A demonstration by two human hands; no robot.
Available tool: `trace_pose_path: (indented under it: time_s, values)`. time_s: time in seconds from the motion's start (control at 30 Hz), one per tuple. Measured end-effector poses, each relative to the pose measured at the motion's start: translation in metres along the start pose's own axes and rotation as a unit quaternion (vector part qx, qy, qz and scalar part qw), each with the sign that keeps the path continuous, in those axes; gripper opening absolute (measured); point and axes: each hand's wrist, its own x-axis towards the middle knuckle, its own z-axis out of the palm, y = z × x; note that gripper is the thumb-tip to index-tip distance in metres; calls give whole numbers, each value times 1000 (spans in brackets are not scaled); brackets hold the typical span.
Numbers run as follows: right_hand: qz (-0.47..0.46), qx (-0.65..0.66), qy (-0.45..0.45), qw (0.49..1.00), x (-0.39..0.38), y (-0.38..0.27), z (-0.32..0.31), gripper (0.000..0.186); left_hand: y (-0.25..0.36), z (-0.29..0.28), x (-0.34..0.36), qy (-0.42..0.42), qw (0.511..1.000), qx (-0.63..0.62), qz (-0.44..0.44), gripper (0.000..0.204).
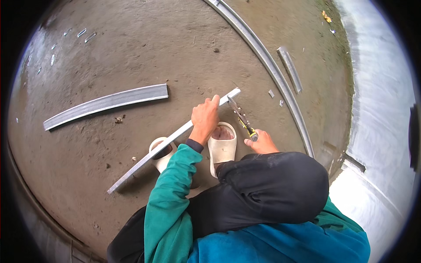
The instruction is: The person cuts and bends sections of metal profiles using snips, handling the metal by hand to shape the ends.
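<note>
My left hand (205, 118) is wrapped round a narrow, silvery metal channel (140, 167) close to its far end. The channel slants from the lower left up to the middle, passing over my left sandal, and its near end reaches down towards the ground. In my right hand (263, 143) is a pair of tin snips (242, 119) with yellow and black handles. Their jaws meet the channel just short of its far tip, beyond my left hand. Whether the blades have bitten into the metal is too small to tell. My right knee hides part of the right wrist.
A wider metal channel (109, 102) lies on the left. One long metal channel (268, 68) runs down the right side, with a short piece (290, 70) beside it. Several small offcuts (82, 33) lie at the far left. A pale concrete strip (372, 87) borders the right.
</note>
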Motion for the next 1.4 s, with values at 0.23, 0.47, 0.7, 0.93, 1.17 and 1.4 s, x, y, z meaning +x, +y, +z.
trace_pose_path:
  time_s: [0.23, 0.47, 0.7, 0.93, 1.17, 1.4]
  values:
    - [10, -7, -47, 999, -4, -15, -13, 49, -11, -12, 7, -17, 1000, 6, 3, 37]
    - [-13, 28, -132, 991, -2, -6, -31, 56, -19, -47, 32, -37, 994, -41, -95, 51]
    - [-33, -8, -108, 994, 22, -13, -24, 56, -24, -58, 45, -27, 991, -5, -132, 68]
    - [-56, -34, -91, 994, 33, -30, -24, 43, -25, -49, 44, -2, 990, 22, -139, 67]
    - [-51, -37, -108, 992, 38, -33, -26, 39, -21, -49, 41, -7, 991, 3, -132, 60]
    - [-66, -38, -114, 991, 47, -34, -19, 37, -22, -46, 38, 9, 993, 11, -119, 57]
